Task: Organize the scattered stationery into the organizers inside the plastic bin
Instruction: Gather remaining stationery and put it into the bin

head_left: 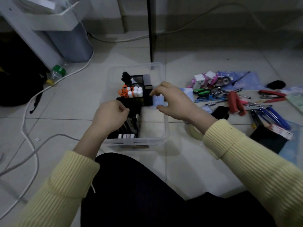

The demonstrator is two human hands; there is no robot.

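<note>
Left hand: as I see it from the head camera, it is poised over the near black organizer with its fingers curled in. I cannot tell whether they pinch anything.

Reading from the left across the pale tiled floor:
- A black bag lies at the edge.
- A white cable snakes past it.
- A clear bottle with a green cap lies on its side at the foot of a white shelf unit.
- A grey-blue waste bin stands beside the shelf unit.

The clear plastic bin sits at centre, on the tiles in front of my knees. Its left half holds the black organizers, stocked with black markers, orange scissors and white glue sticks.

Right hand: it is over the bin's right side, with fingers arched and spread. The forefinger and thumb bracket a pale blue packet, and appear to grip it.

A black table leg rises behind the bin. To the right, the stationery not yet sorted is spread on the floor:
- green-handled scissors
- red staplers
- blue pens
- a tape roll
</note>
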